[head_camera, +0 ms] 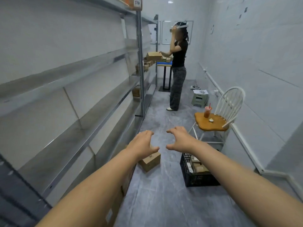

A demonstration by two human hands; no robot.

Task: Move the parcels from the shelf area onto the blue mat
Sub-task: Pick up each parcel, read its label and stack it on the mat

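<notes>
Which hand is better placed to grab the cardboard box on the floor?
Left: the left hand overlaps the box in view, fingers spread; the right hand sits off toward the crate.

A handwritten white label (137, 2) on the top-shelf cardboard box (138, 8) reads "T786".

Single head-worn, wide-angle view. The camera looks forward and slightly down along a narrow aisle: shelving (82, 95) close on its left, wall (262, 63) on its right, the wearer's left hand (142, 143) and right hand (180, 139) nearest, a second person (178, 66) at the far end.
</notes>
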